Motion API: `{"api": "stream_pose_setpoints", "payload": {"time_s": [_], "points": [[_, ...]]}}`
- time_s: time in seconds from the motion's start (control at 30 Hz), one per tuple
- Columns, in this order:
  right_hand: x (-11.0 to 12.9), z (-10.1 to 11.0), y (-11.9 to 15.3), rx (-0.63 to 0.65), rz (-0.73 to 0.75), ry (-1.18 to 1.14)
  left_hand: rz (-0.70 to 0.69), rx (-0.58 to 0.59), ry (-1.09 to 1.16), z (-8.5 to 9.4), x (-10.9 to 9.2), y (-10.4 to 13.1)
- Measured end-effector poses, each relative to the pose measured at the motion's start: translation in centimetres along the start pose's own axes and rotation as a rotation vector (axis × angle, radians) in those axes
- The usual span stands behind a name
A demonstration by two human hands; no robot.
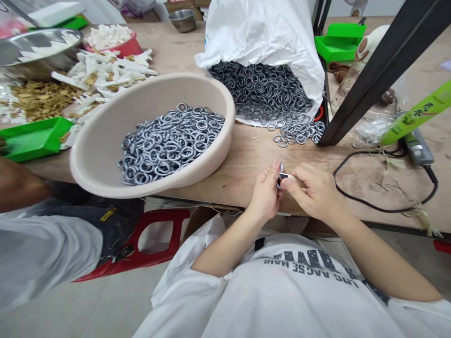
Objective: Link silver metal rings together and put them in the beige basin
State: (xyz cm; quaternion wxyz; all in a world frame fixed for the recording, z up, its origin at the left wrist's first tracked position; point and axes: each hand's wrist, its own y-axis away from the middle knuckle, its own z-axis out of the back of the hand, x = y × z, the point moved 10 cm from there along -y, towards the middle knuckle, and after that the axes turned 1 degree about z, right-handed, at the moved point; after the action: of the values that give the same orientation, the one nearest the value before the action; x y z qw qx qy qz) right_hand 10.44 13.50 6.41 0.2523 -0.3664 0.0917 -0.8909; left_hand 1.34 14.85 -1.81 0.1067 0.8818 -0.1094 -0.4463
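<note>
A grey ring (pixel 281 166) juts from left hand (pixel 265 193), grip clamped — right hand (pixel 314 190) pinches a white piece (pixel 291 177).

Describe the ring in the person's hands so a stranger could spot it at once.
Find the big beige basin left of centre. Go right to the table's near edge, where left hand and right hand meet. The ring is at their fingertips, a small black-and-white piece against it; the other rings lie in heaps.

Small metal bowl (pixel 183 23) at the back, red stool (pixel 177 233) below, green tray (pixel 35 149) at left.
</note>
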Motion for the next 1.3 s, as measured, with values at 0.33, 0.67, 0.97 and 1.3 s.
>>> {"api": "stream_pose_setpoints", "payload": {"time_s": [0.33,0.67,0.97,1.3], "points": [[-0.1,-0.5,0.0,0.052,0.021,0.033,0.032,-0.008,0.008,0.0,0.5,0.4],[-4.8,-0.3,-2.6,-0.012,-0.214,0.048,0.05,0.132,-0.095,0.8,1.0,0.8],[-9.7,-3.5,-9.4,0.114,-0.215,0.496,0.111,0.118,0.097,2.7,-1.7,0.7],[-4.2,-4.9,-3.6,0.0,-0.411,-0.874,0.019,0.013,-0.006,2.6,-1.3,-0.9]]}}
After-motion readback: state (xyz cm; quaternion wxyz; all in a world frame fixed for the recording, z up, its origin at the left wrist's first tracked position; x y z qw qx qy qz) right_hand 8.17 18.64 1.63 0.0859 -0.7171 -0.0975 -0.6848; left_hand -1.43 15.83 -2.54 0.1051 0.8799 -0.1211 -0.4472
